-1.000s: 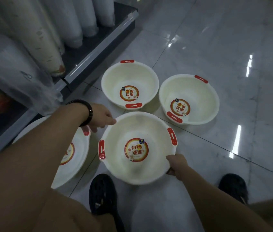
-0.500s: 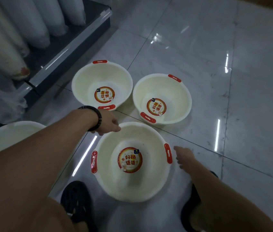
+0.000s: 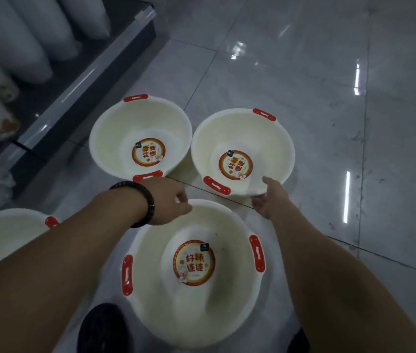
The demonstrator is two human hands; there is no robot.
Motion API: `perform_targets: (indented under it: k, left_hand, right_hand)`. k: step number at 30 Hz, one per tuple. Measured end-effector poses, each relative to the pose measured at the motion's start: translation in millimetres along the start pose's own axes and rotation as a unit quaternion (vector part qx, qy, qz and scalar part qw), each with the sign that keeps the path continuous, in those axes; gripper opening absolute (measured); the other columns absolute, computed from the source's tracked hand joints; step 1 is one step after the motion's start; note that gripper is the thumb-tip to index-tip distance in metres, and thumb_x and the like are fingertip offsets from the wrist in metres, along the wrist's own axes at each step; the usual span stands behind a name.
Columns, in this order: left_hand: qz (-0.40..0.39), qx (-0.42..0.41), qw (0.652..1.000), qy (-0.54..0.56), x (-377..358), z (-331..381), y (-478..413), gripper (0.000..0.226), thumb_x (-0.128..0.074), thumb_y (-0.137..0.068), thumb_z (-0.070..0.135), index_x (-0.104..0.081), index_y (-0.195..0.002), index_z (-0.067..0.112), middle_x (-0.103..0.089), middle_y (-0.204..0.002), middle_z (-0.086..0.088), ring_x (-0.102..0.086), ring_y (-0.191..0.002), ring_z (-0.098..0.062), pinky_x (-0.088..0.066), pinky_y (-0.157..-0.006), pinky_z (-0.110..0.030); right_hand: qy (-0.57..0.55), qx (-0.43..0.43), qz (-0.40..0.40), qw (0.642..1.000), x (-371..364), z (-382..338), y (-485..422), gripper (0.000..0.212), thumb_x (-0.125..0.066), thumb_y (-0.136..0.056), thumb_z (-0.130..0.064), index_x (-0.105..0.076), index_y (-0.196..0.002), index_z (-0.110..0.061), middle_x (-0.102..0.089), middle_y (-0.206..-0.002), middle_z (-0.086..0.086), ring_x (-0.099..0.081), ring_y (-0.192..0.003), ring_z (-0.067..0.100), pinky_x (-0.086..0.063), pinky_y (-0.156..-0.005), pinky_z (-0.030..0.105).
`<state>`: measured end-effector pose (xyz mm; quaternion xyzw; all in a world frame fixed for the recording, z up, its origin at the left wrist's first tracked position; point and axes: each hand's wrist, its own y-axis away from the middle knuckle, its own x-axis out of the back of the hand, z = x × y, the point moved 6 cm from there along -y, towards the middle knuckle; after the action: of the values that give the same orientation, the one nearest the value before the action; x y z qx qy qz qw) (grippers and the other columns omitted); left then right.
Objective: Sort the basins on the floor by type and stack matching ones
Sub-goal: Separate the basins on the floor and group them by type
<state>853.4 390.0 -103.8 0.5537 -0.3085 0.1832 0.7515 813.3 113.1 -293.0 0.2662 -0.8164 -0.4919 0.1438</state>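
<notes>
Four cream basins with red handles sit on the tiled floor beside a low shelf (image 3: 84, 80) stacked with rolled stock. The big basin (image 3: 194, 273) lies nearest the person's feet; two smaller ones stand just beyond it, side by side, the left small basin (image 3: 139, 137) closer to the shelf and the right small basin (image 3: 242, 151) next to it, their rims almost touching. A fourth basin (image 3: 5, 233) shows partly at the left edge, behind the forearm.

The right hand (image 3: 269, 197) has the near rim of the right small basin pinched, thumb over the lip and fingers underneath. The left hand (image 3: 168, 200), with a dark bracelet (image 3: 138, 202) at the wrist, hovers over the far rim of the big basin, fingers loosely curled, holding nothing that I can make out.

It looks like the pairing step: the two small ones match. Next would be lifting the gripped basin clear of the floor, carrying it over its neighbour, and lowering it level so it nests, handles lined up.
</notes>
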Motion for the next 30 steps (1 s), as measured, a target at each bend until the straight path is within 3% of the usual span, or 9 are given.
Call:
perform_targets:
  k: [3,8,11,16,19,22,25,27,30]
  left_hand:
    - [-0.006,0.002,1.000,0.004,2.0,1.8,-2.4,0.039,-0.052,-0.101,0.053,-0.063,-0.129,0.028,-0.070,-0.116,0.003,-0.068,-0.093,-0.015,-0.058,-0.094,-0.042]
    - [-0.011,0.018,0.999,0.049,6.5,-0.3,0.9,0.043,-0.051,-0.102,0.052,-0.060,-0.133,0.024,-0.069,-0.115,-0.001,-0.071,-0.092,-0.018,-0.060,-0.089,-0.041]
    - [-0.046,0.049,0.986,0.154,1.3,-2.9,6.8,0.053,-0.047,-0.102,0.056,-0.050,-0.144,0.023,-0.065,-0.127,-0.003,-0.072,-0.096,-0.022,-0.060,-0.090,-0.046]
    - [-0.045,0.084,0.937,0.335,-10.4,-7.8,38.7,0.075,-0.044,-0.099,0.066,-0.029,-0.159,0.023,-0.063,-0.139,-0.006,-0.074,-0.099,-0.030,-0.060,-0.091,-0.052]
    - [-0.045,0.065,0.876,0.477,-30.4,-4.0,63.2,0.069,-0.049,-0.098,0.064,-0.037,-0.153,0.023,-0.062,-0.137,-0.009,-0.074,-0.099,-0.040,-0.060,-0.089,-0.057]
    - [0.026,0.050,0.818,0.572,-46.3,1.1,90.7,0.054,-0.070,-0.093,0.049,-0.056,-0.128,0.009,-0.066,-0.124,-0.014,-0.077,-0.089,-0.039,-0.062,-0.081,-0.057]
    - [0.100,0.061,0.768,0.630,-52.4,-1.7,119.2,0.036,-0.077,-0.091,0.020,-0.057,-0.117,0.006,-0.070,-0.108,-0.018,-0.076,-0.082,-0.035,-0.065,-0.071,-0.051]
    - [0.127,0.084,0.738,0.657,-56.9,-14.6,134.4,0.028,-0.074,-0.091,0.006,-0.056,-0.112,0.004,-0.069,-0.102,-0.018,-0.071,-0.074,-0.026,-0.065,-0.063,-0.039]
    - [0.157,0.145,0.759,0.615,-77.4,-49.9,152.6,0.019,-0.065,-0.088,0.000,-0.058,-0.105,0.003,-0.063,-0.079,-0.012,-0.056,-0.054,-0.016,-0.051,-0.046,-0.026]
  right_hand:
    - [-0.016,0.020,0.024,0.999,-9.1,-9.0,9.0,0.026,-0.068,-0.095,-0.016,-0.064,-0.121,-0.016,-0.076,-0.102,0.011,-0.072,-0.081,0.022,-0.056,-0.052,0.026]
    - [-0.063,0.028,0.040,0.997,-13.8,-10.4,51.4,0.020,-0.053,-0.094,-0.009,-0.065,-0.108,-0.015,-0.073,-0.106,0.012,-0.068,-0.084,0.026,-0.055,-0.049,0.026]
    - [-0.096,0.043,0.045,0.993,-8.6,9.3,94.2,0.026,-0.056,-0.094,-0.009,-0.069,-0.117,-0.012,-0.072,-0.112,0.015,-0.069,-0.089,0.028,-0.058,-0.057,0.029]
    - [-0.144,0.095,0.003,0.985,10.2,40.5,179.0,0.028,-0.058,-0.093,-0.005,-0.068,-0.118,-0.007,-0.075,-0.107,0.020,-0.069,-0.076,0.027,-0.055,-0.054,0.029]
    - [-0.132,0.136,-0.014,0.982,29.2,56.0,218.0,0.027,-0.063,-0.095,-0.008,-0.063,-0.121,-0.011,-0.075,-0.106,0.016,-0.072,-0.081,0.027,-0.057,-0.054,0.031]
    - [-0.101,0.154,-0.005,0.983,43.1,79.2,251.5,0.038,-0.070,-0.097,-0.012,-0.051,-0.129,-0.015,-0.070,-0.111,0.012,-0.075,-0.090,0.030,-0.061,-0.057,0.035]
    - [-0.105,0.122,-0.098,0.982,53.4,109.4,277.8,0.036,-0.074,-0.097,-0.013,-0.058,-0.129,-0.009,-0.077,-0.108,0.019,-0.078,-0.089,0.033,-0.060,-0.058,0.034]
    - [-0.051,0.095,-0.146,0.983,68.5,127.4,283.9,0.033,-0.073,-0.098,-0.026,-0.062,-0.124,-0.011,-0.079,-0.104,0.020,-0.080,-0.086,0.034,-0.062,-0.065,0.038]
    - [0.053,0.106,-0.122,0.985,107.4,125.2,273.0,0.037,-0.077,-0.093,-0.039,-0.063,-0.118,-0.016,-0.076,-0.111,0.014,-0.078,-0.097,0.037,-0.063,-0.080,0.044]
